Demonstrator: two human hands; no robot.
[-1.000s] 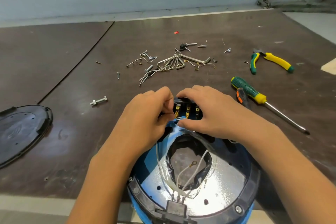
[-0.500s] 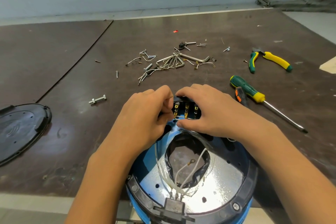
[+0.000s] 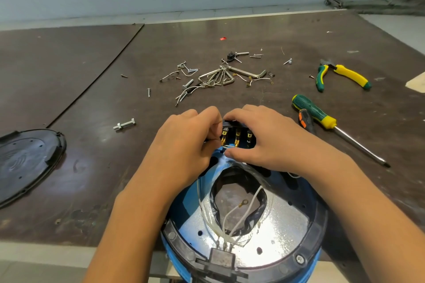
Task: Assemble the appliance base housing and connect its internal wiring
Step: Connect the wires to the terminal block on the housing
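The left hand (image 3: 184, 145) pinches a thin white wire (image 3: 227, 146) at the brass terminals of a black switch block (image 3: 241, 139). The right hand (image 3: 271, 142) clasps that block at the far rim of the round blue, black-rimmed base housing (image 3: 287, 230), bottom centre of the frame. A green-and-yellow screwdriver (image 3: 315, 112) lies to the right.

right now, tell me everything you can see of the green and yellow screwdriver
The screwdriver lies flat on the dark table, right of the right hand and apart from it. Its handle is dark green with a yellow collar, plastic by the look; the bare metal shaft points right and toward the near edge, ending in a dark tip. A smaller black and orange handle lies close beside it.
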